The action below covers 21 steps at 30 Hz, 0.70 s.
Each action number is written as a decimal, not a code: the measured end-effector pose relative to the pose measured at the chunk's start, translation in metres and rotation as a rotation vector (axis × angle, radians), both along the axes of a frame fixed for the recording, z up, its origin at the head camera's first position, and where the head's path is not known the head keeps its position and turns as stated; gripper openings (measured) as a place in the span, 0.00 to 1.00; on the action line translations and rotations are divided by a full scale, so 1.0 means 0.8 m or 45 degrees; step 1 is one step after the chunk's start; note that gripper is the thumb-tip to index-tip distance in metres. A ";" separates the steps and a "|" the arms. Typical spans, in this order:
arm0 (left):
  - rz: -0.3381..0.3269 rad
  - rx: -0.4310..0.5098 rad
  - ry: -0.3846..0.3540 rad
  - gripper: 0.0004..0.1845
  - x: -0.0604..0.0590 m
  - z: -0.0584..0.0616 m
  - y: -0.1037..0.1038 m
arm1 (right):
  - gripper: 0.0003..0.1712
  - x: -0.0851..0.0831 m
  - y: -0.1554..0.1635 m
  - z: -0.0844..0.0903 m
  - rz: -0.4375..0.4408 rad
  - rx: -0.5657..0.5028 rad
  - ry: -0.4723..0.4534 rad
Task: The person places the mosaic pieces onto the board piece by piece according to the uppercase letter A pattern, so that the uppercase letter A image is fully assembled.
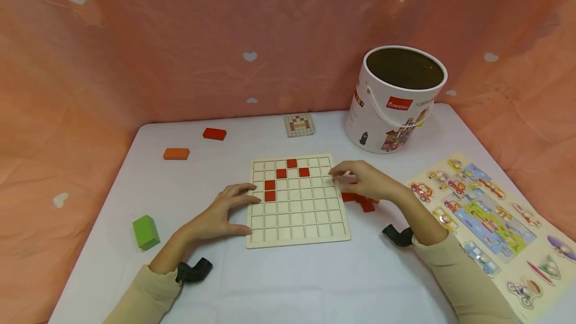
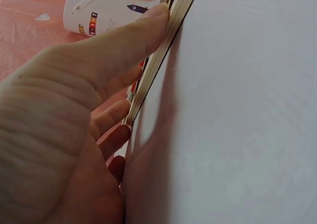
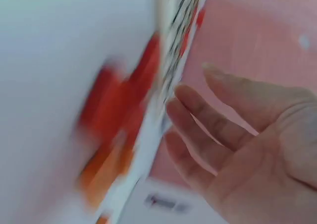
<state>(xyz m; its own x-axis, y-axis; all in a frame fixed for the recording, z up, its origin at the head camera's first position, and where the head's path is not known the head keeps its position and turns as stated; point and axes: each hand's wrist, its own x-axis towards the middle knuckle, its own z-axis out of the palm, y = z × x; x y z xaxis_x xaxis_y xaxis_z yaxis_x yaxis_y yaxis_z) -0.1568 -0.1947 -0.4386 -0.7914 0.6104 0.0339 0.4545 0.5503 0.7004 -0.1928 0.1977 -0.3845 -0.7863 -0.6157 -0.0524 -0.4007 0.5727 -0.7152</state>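
Tiles (image 1: 360, 200) are lying just under the right hand (image 1: 366, 180), whose loose fingers are holding nothing; left hand (image 1: 220, 214) is bracing the board (image 1: 299, 229) edge, fingers spread.

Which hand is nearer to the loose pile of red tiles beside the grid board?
Right. The right hand hovers just over the pile of red tiles at the grid board's right edge. The left hand rests against the board's left edge, across the board.
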 end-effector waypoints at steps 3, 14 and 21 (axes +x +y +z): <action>0.005 0.002 -0.002 0.34 0.000 0.000 0.000 | 0.20 -0.002 0.027 -0.007 -0.040 0.011 -0.052; 0.003 0.001 0.003 0.34 0.000 0.000 0.001 | 0.18 0.008 0.020 -0.025 -0.011 0.099 0.093; 0.000 -0.004 0.010 0.34 0.000 0.000 0.000 | 0.17 0.010 0.013 -0.022 -0.058 0.115 0.030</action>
<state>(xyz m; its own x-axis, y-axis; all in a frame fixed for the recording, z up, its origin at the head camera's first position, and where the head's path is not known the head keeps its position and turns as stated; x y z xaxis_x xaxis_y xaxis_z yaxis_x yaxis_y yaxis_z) -0.1565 -0.1949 -0.4389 -0.7911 0.6105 0.0380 0.4597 0.5525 0.6953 -0.1847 0.2081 -0.4022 -0.8150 -0.5729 -0.0871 -0.3889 0.6522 -0.6506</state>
